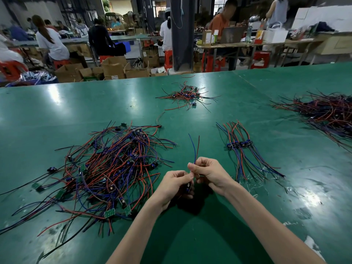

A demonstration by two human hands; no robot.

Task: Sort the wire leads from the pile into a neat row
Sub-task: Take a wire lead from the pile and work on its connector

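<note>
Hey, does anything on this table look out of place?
Yes: one lone lead lies curled on the table between the big pile and the far small pile, belonging to neither. A loose red wire also sits alone near the far edge.

I count three heaps of wire leads: the left pile (106, 168), the far pile (187, 96) and the right pile (323, 111). The sorted row (240, 144) has four leads. One held lead (195, 149) is pinched by my two hands, left hand (176, 184) and right hand (211, 173).

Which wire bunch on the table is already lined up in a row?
The small bunch beyond the right hand: its blue connectors sit side by side, wires parallel. The left pile, far pile and right pile are tangled.
</note>
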